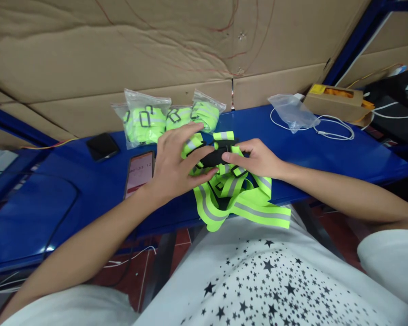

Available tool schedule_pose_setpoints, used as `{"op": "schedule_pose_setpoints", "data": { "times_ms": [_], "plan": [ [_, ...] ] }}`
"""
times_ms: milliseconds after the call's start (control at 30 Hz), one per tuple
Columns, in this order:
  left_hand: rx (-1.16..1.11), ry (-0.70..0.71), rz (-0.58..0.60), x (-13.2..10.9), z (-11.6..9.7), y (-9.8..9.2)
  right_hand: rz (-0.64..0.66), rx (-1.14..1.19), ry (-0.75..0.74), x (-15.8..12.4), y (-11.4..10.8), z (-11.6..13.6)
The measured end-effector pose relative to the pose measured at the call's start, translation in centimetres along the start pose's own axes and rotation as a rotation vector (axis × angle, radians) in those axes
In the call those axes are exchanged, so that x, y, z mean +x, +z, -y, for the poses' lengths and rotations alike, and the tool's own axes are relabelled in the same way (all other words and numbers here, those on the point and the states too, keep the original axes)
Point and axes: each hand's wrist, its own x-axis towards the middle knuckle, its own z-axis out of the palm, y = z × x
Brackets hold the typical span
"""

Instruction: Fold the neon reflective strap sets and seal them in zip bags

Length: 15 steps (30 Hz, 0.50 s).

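Item, your right hand (pixel 255 156): thumb and fingers closed in a pinch on the right end of the black strap section (pixel 213 157).
Item, your left hand (pixel 172 156): fingers spread well apart, the lower ones reaching the strap section's left end (whether they grip it or only touch it, you cannot tell from here).
Item, reflective webbing (pixel 258 210), fluorescent yellow-green with a grey stripe: bunched between and under your fingers, loose lengths hanging toward your lap.
Item, black rectangular slider (pixel 238 172): among the webbing, just below your right fingertips.
Item, three zip bags of similar webbing, left (pixel 146 122), middle (pixel 178 118) and right (pixel 206 115): beyond your left fingers.
Item, lit phone (pixel 139 174): just left of your left hand.
Item, clear plastic bag (pixel 292 113): beyond your right fingers, to the right.
Handling note: keep the right pinch firm, bring the left fingers together on the black section, and lay the loops flat; the dangling lengths could twist or snag on the slider.
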Motion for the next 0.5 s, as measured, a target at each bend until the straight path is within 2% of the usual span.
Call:
{"op": "schedule_pose_setpoints", "data": {
  "times_ms": [133,233,367,500],
  "plan": [
    [0.109,0.010,0.034,0.0,-0.2,-0.3,-0.088,-0.272,-0.283,-0.3,-0.1,0.4],
    [0.121,0.064,0.022,-0.3,-0.1,-0.2,-0.120,-0.516,-0.403,-0.7,-0.1,1.0],
    [0.070,0.099,0.044,-0.6,0.4,0.3,-0.026,-0.728,-0.483,-1.0,0.6,1.4],
    [0.085,0.174,0.084,-0.1,0.6,0.4,-0.022,-0.860,-0.453,-0.7,0.7,1.4]
  ]
}}
